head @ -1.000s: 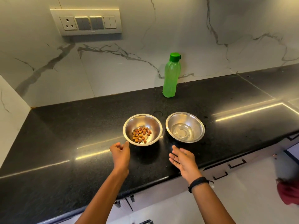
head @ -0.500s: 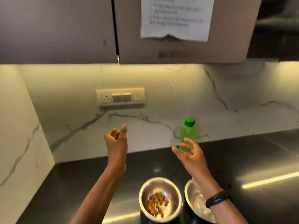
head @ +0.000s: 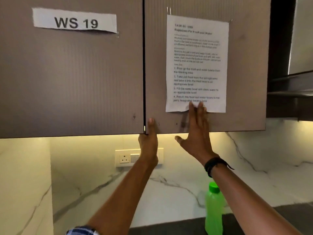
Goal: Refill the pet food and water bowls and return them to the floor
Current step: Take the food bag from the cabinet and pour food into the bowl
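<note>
Head view: the gaze has been lifted from the tabletop to the wall cabinets, so the two steel bowls seen a second ago are now out of frame; their place cannot be told from this picture, though they were last seen on the dark tabletop below. The left hand (head: pixel 149 139) has been raised to the lower edge of the right cabinet door (head: pixel 245 65), at centre frame, with the thumb laid on the door face and the fingers hidden under the edge, seemingly curled round it. The right hand (head: pixel 196 131) has been brought up flat and open against the same door, its fingertips (head: pixel 191 107) overlapping the bottom of the taped instruction sheet (head: pixel 196 63). A label reading "WS 19" (head: pixel 74 20) is seen on the left door, upper left. The green water bottle (head: pixel 214 211) is stood on the tabletop (head: pixel 169 229) at lower right, capped, behind the right forearm. A socket panel (head: pixel 125 158) is partly covered by the left wrist. The door appears shut. It is judged that the cabinet is about to be pulled open, probably for the pet food, so refilling is not yet finished.
</note>
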